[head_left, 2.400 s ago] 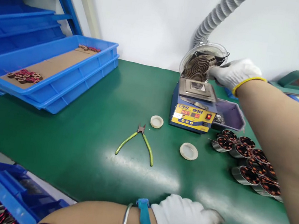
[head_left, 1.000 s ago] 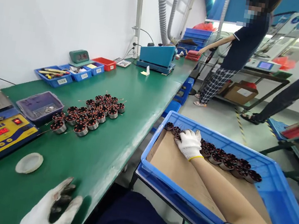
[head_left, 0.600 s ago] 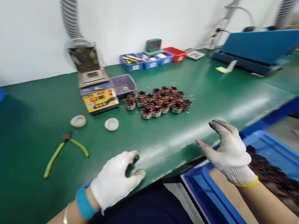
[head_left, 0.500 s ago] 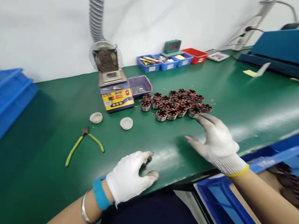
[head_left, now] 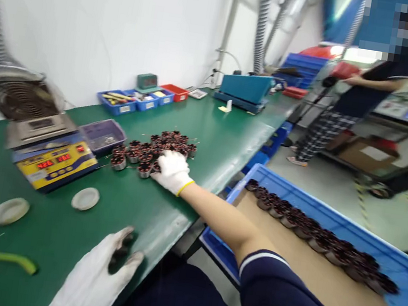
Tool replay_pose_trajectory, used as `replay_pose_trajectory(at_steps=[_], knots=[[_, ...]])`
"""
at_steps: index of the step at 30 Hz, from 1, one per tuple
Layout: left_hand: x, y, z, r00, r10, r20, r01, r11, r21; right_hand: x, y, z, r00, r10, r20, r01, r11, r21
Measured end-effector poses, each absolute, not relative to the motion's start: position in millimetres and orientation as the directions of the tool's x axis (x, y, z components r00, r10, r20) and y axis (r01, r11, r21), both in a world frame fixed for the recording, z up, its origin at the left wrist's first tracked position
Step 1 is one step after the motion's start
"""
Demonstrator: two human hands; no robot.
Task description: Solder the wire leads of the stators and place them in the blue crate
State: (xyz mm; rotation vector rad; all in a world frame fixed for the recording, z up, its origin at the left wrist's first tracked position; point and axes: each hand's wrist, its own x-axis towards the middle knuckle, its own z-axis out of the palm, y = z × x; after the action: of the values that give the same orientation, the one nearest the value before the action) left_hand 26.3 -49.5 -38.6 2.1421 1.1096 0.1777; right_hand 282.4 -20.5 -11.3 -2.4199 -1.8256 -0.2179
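My right hand [head_left: 173,171], in a white glove with a yellow cuff, reaches over the near edge of a cluster of copper-wound motor stators [head_left: 144,168]. Its thumb and fingers are closed around a stator at the front of the group, partly covered by the glove. My left hand [head_left: 104,271], also gloved in white, hovers low over the bench's near edge. Its thumb and fingers are apart with nothing between them. Left of it lie green-handled cutters [head_left: 11,260], cut off by the frame edge, and two small white dishes, a nearer one [head_left: 7,210] and another [head_left: 85,199].
A yellow-and-blue soldering station [head_left: 57,161] stands left, beside a purple tray [head_left: 103,135]. Small blue bins [head_left: 119,107] line the wall. At right, a large blue crate [head_left: 331,225] holds a row of stators on cardboard. Beyond, a person [head_left: 366,90] stands in the aisle.
The view has swung right and come closer to the bench. My right hand has gone from open beside the stators to closing on one at their near edge. My left hand stays open.
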Motion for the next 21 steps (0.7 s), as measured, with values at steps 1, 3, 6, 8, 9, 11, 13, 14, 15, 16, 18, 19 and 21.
replay_pose_trajectory(at_steps=[1,3,6,8,9,11,13,14,15,16,18,19,21], knots=[[27.1,-47.3,-39.8,0.613,0.761,-0.213,0.678,-0.369,0.636,283.7,-21.2,-11.1,0.289,0.941,0.173,0.956,-0.294,0.002],[28.2,-45.6,-39.2,0.603,0.758,-0.246,0.701,-0.357,0.618,285.2,-23.5,-11.1,0.326,0.930,0.172,0.944,-0.328,-0.014],[28.2,-47.3,-35.5,0.576,0.780,-0.246,0.728,-0.351,0.589,283.7,-28.9,-12.7,0.359,0.917,0.173,0.933,-0.356,-0.046],[27.9,-48.2,-34.8,0.576,0.785,-0.228,0.730,-0.368,0.576,282.3,-31.9,-15.1,0.356,0.919,0.171,0.935,-0.350,-0.066],[27.8,-48.2,-35.3,0.580,0.784,-0.221,0.728,-0.378,0.572,282.1,-33.0,-16.6,0.352,0.921,0.167,0.936,-0.344,-0.076],[27.6,-47.6,-37.1,0.594,0.775,-0.217,0.723,-0.395,0.567,283.1,-35.1,-18.9,0.350,0.924,0.153,0.936,-0.338,-0.102],[27.7,-46.9,-38.5,0.593,0.774,-0.222,0.722,-0.390,0.572,285.3,-39.1,-18.7,0.356,0.923,0.146,0.932,-0.338,-0.134],[28.1,-46.6,-38.6,0.586,0.778,-0.228,0.723,-0.374,0.581,285.9,-42.4,-17.0,0.357,0.923,0.146,0.930,-0.335,-0.152],[28.7,-46.3,-38.1,0.568,0.788,-0.236,0.725,-0.344,0.597,285.5,-46.8,-14.0,0.355,0.923,0.149,0.929,-0.329,-0.172],[29.5,-45.9,-37.1,0.537,0.807,-0.245,0.724,-0.292,0.625,283.5,-52.2,-9.6,0.347,0.925,0.154,0.929,-0.316,-0.192],[31.2,-44.7,-33.6,0.445,0.857,-0.260,0.669,-0.125,0.732,272.9,-64.8,2.0,0.298,0.939,0.170,0.938,-0.256,-0.233],[31.7,-43.9,-31.5,0.409,0.869,-0.278,0.598,-0.025,0.801,264.2,-71.1,8.3,0.255,0.950,0.179,0.946,-0.207,-0.251],[31.5,-41.9,-27.8,0.403,0.862,-0.307,0.410,0.130,0.903,241.8,-81.5,18.8,0.056,0.973,0.224,0.957,0.011,-0.289]])
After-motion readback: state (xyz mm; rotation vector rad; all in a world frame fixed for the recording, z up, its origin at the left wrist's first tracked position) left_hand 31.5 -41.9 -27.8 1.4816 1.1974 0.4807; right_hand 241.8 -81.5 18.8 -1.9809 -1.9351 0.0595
